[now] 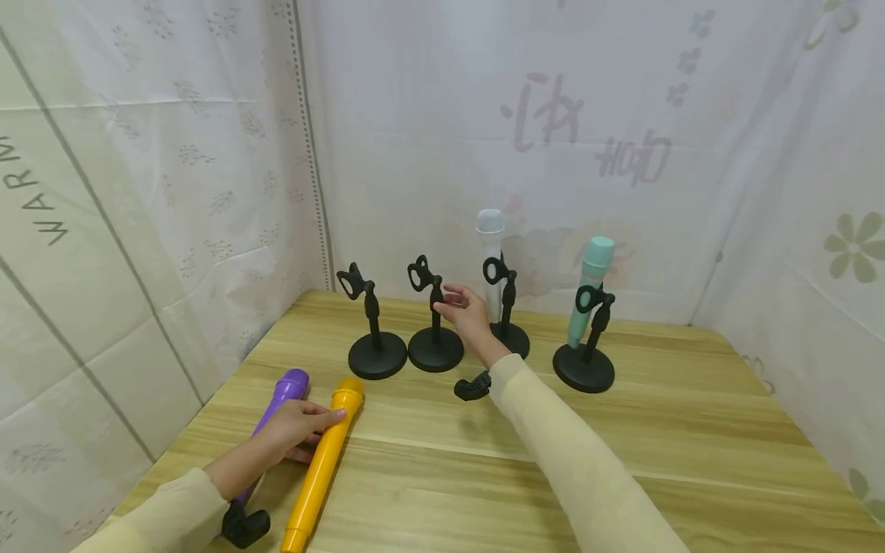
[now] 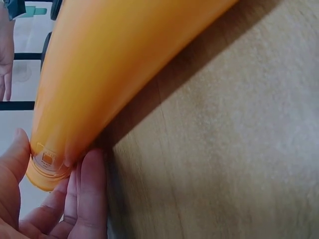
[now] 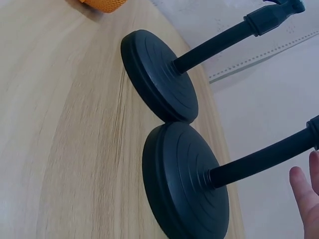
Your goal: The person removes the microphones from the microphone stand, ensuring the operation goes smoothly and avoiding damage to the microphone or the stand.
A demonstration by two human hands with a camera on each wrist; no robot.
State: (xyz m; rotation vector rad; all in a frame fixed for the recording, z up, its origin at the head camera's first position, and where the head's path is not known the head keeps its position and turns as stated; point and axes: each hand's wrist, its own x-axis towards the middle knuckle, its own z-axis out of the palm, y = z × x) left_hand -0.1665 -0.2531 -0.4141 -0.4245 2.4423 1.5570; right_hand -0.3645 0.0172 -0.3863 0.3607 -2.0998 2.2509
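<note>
My left hand (image 1: 297, 430) pinches an orange microphone (image 1: 325, 461) near its head, thumb on one side and fingers on the other. The microphone lies slanted along the table's front left. Just left of it, a purple microphone (image 1: 280, 399) is partly covered by the same hand. My right hand (image 1: 469, 313) reaches to the stem of the second black microphone stand (image 1: 435, 352), fingers extended beside it. In the right wrist view, its fingertips (image 3: 299, 181) show a small gap from the stem (image 3: 259, 157). The first stand (image 1: 376, 357) has a bare clip, as does the second.
To the right, a white microphone (image 1: 491, 226) stands tilted at the third stand (image 1: 515, 342). A mint microphone (image 1: 596, 257) leans at the fourth stand (image 1: 584, 370). The wooden table (image 1: 657, 461) meets patterned curtains (image 1: 415, 153) at the back and sides.
</note>
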